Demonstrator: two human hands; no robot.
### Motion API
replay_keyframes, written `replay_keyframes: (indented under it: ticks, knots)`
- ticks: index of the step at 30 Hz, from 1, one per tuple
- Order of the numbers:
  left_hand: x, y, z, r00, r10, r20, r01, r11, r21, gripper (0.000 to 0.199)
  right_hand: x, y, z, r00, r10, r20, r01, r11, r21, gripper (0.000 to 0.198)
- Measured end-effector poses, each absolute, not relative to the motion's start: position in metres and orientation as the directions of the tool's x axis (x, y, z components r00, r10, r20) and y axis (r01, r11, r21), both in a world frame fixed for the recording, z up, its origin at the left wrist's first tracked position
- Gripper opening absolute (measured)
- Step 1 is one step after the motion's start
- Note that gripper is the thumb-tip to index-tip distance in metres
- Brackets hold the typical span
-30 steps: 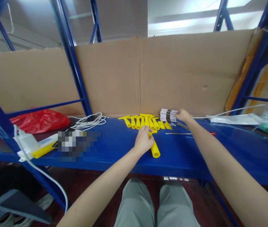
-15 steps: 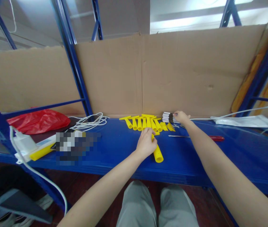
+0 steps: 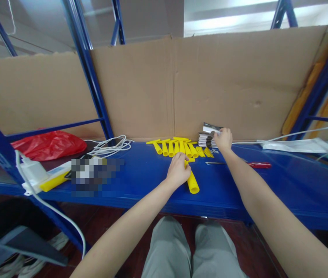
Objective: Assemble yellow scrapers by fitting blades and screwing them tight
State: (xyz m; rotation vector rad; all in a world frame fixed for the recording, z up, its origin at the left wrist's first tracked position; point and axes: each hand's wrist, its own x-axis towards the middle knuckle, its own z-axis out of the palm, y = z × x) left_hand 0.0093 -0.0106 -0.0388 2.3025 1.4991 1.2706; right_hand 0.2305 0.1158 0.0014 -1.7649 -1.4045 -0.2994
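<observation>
My left hand (image 3: 179,169) is closed around the upper part of a yellow T-shaped plastic handle (image 3: 193,183), whose open tube end points toward me on the blue shelf. My right hand (image 3: 224,139) pinches a thin black-and-white printed card (image 3: 211,127), raised above a stack of similar cards (image 3: 206,139). Behind my left hand, several more yellow T-shaped handles (image 3: 170,149) lie in a row. Small flat yellow pieces (image 3: 204,151) and some tiny silvery parts (image 3: 215,150) sit between that row and my right hand.
A red-handled screwdriver (image 3: 259,165) lies partly under my right forearm. White cable (image 3: 114,145) is coiled at the left near a red plastic bag (image 3: 50,146) and a power strip (image 3: 40,181). A cardboard sheet (image 3: 227,81) walls off the back. A white packet (image 3: 295,146) rests at right.
My right hand has lifted a card up off the stack, tilting it. My left hand stays on the yellow handle. The view has shifted slightly.
</observation>
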Motion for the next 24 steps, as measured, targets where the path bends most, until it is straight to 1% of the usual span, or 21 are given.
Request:
replay_keyframes:
  ticks: [3, 6, 9, 11, 12, 14, 15, 17, 19, 21, 23, 24]
  knots:
    - [0.009, -0.010, -0.038, 0.148, 0.803, 0.577, 0.706, -0.495, 0.507, 0.021, 0.242, 0.114, -0.001, 0.402, 0.602, 0.690, 0.834, 0.070, -0.547, 0.044]
    - [0.008, -0.010, -0.036, 0.135, 0.811, 0.569, 0.710, -0.480, 0.516, 0.020, 0.257, 0.114, 0.000, 0.520, 0.544, 0.659, 0.738, 0.102, -0.667, 0.050]
    - [0.007, -0.009, -0.035, 0.114, 0.814, 0.569, 0.714, -0.466, 0.523, 0.021, 0.273, 0.116, 0.000, 0.645, 0.520, 0.560, 0.586, 0.134, -0.799, 0.057]
    - [0.007, -0.008, -0.036, 0.106, 0.808, 0.580, 0.719, -0.465, 0.516, 0.021, 0.284, 0.116, 0.000, 0.718, 0.510, 0.473, 0.442, 0.190, -0.876, 0.059]
    - [0.007, -0.007, -0.037, 0.102, 0.801, 0.590, 0.721, -0.469, 0.511, 0.021, 0.288, 0.116, -0.001, 0.744, 0.510, 0.432, 0.364, 0.233, -0.902, 0.057]
    - [0.006, -0.005, -0.038, 0.096, 0.775, 0.624, 0.715, -0.490, 0.499, 0.022, 0.294, 0.114, -0.003, 0.798, 0.516, 0.311, 0.151, 0.328, -0.932, 0.051]
    - [0.006, -0.003, -0.037, 0.092, 0.758, 0.646, 0.709, -0.505, 0.492, 0.022, 0.295, 0.112, -0.004, 0.822, 0.516, 0.241, 0.029, 0.385, -0.923, 0.048]
    - [0.007, 0.005, -0.033, 0.090, 0.717, 0.692, 0.694, -0.543, 0.473, 0.022, 0.294, 0.107, -0.006, 0.848, 0.517, 0.116, -0.188, 0.498, -0.847, 0.045]
    - [0.008, 0.017, -0.024, 0.057, 0.678, 0.733, 0.676, -0.566, 0.472, 0.022, 0.290, 0.101, -0.008, 0.847, 0.528, 0.058, -0.312, 0.584, -0.749, 0.044]
    - [0.010, 0.031, -0.013, -0.089, 0.674, 0.734, 0.638, -0.527, 0.561, 0.022, 0.285, 0.095, -0.009, 0.834, 0.551, 0.042, -0.377, 0.624, -0.684, 0.042]
    - [0.011, 0.044, -0.005, -0.287, 0.692, 0.662, 0.565, -0.436, 0.701, 0.021, 0.281, 0.090, -0.010, 0.813, 0.581, 0.039, -0.415, 0.626, -0.661, 0.040]
    - [0.012, 0.048, -0.003, -0.356, 0.695, 0.625, 0.526, -0.403, 0.749, 0.020, 0.280, 0.087, -0.011, 0.803, 0.595, 0.038, -0.426, 0.617, -0.661, 0.039]
